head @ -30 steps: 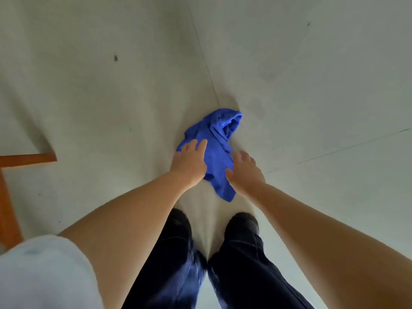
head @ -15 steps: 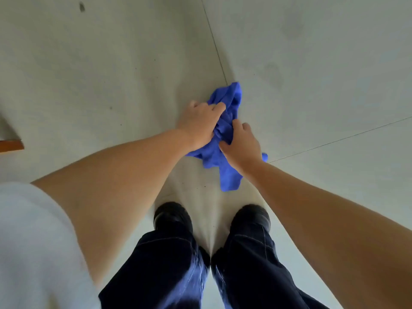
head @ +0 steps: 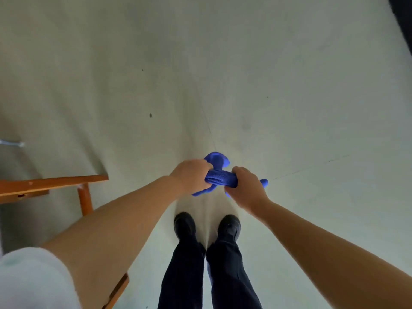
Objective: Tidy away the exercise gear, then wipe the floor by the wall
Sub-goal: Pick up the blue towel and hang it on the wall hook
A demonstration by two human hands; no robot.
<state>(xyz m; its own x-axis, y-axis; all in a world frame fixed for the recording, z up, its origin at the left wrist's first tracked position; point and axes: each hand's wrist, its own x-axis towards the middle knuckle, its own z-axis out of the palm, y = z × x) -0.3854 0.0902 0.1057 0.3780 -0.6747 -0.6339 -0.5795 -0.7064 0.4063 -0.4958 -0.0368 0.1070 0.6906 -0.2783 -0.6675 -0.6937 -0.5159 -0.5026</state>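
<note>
A blue cloth (head: 220, 176) is bunched into a roll and held off the pale floor (head: 289, 108) in front of me. My left hand (head: 191, 176) is shut on its left end and my right hand (head: 246, 186) is shut on its right end. Loose ends of the cloth stick out above and below the hands. Below the hands my two black shoes (head: 185, 224) stand on the floor. No exercise gear is in view.
A wooden chair or table frame (head: 53, 184) with an orange-brown leg stands at the left, close to my left arm. A dark edge (head: 403, 21) shows at the top right corner. A thin seam line runs across the floor.
Both hands gathered the cloth from the floor and lifted it as I straightened up. The floor now looks farther away and the wooden frame has come into view at the left.
</note>
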